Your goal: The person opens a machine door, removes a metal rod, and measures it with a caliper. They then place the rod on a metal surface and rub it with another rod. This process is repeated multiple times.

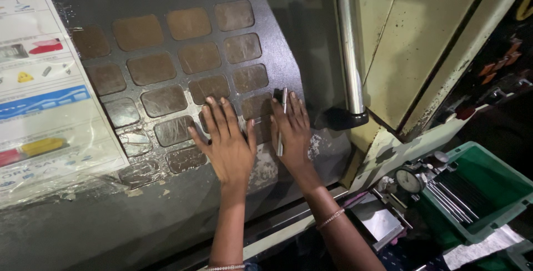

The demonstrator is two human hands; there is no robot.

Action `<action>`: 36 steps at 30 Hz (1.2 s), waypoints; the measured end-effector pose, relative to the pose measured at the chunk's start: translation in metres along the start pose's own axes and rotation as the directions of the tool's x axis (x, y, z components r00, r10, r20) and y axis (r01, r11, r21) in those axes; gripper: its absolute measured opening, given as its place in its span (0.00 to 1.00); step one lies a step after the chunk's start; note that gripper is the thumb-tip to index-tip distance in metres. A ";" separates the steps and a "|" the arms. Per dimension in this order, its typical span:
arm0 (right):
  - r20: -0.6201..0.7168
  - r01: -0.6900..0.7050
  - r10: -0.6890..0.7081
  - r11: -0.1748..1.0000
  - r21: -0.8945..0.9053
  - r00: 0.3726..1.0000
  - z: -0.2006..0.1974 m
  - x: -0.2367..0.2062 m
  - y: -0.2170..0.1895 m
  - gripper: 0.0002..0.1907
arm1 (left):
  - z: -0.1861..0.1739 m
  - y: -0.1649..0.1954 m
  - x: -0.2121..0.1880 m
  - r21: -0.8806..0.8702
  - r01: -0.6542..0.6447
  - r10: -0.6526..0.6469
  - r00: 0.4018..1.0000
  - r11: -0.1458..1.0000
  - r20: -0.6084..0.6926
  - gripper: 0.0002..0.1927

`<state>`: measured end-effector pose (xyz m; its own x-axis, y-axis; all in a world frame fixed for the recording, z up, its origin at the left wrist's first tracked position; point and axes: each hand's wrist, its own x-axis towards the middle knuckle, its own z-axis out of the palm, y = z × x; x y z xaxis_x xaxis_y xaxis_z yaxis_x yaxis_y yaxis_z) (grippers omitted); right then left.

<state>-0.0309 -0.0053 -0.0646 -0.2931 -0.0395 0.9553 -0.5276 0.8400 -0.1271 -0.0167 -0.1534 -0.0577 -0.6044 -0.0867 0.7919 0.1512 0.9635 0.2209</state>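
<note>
My left hand (226, 140) lies flat, fingers spread, on a dark machine door (166, 215) that has a grid of brown worn panes (161, 100). Beside it, my right hand (293, 132) presses against the same door and holds a thin metal rod (282, 121) upright under the fingers. Both hands rest near the door's right edge, just left of a chrome bar handle (348, 54).
A laminated safety poster (39, 88) covers the door's left side. A cream machine housing (411, 38) stands to the right. Lower right, a green bin (477, 193) holds metal rods, with a dial gauge (410, 181) and a steel block (380, 221) beside it.
</note>
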 end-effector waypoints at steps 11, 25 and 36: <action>0.032 -0.018 0.017 0.999 0.043 0.999 -0.009 0.005 -0.007 0.25 | -0.003 0.002 0.001 0.011 -0.005 0.005 1.000 1.000 -0.003 0.37; 0.010 -0.040 0.040 0.999 0.018 0.999 -0.003 0.005 -0.006 0.21 | -0.011 0.003 0.002 0.034 -0.036 0.037 0.999 0.999 -0.037 0.35; -0.004 -0.011 0.011 1.000 0.020 1.000 -0.003 0.006 -0.005 0.22 | -0.011 0.003 0.004 0.048 -0.029 0.029 0.999 0.998 -0.013 0.35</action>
<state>-0.0277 -0.0080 -0.0574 -0.2959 -0.0278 0.9548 -0.5399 0.8294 -0.1432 -0.0105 -0.1536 -0.0476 -0.5896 -0.0616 0.8053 0.1306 0.9767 0.1704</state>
